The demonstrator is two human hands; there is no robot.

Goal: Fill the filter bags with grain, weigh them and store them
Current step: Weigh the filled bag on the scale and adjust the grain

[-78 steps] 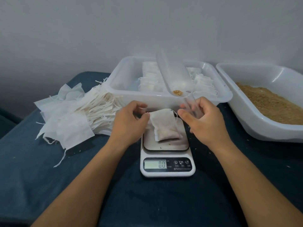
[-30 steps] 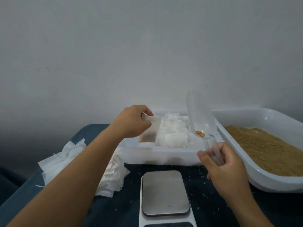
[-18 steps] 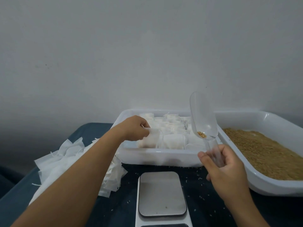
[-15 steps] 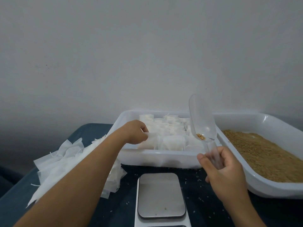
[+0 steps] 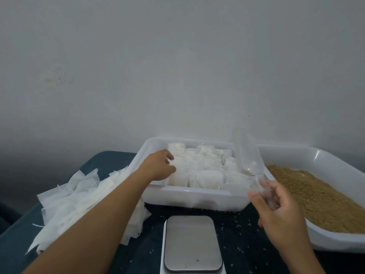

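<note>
My left hand (image 5: 159, 167) reaches into the white storage tub (image 5: 194, 197) and pinches the top of a filled filter bag (image 5: 174, 176) that stands in the tub's front left corner. Several more filled bags (image 5: 205, 177) stand in rows beside it. My right hand (image 5: 280, 216) grips the handle of a clear plastic scoop (image 5: 249, 157), which points upward over the tub's right edge, motion-blurred, with a few grains at its base. The kitchen scale (image 5: 192, 242) sits below with a bare steel plate.
A white tray of brown grain (image 5: 316, 194) lies at the right, its rim (image 5: 339, 247) close to my right wrist. A loose pile of empty filter bags (image 5: 79, 196) lies at the left on the dark cloth. Spilled grains dot the cloth around the scale.
My left hand lifted the filled bag off the scale, carried it up into the tub and lowered it into the front left corner. My right hand kept the scoop and shifted slightly right.
</note>
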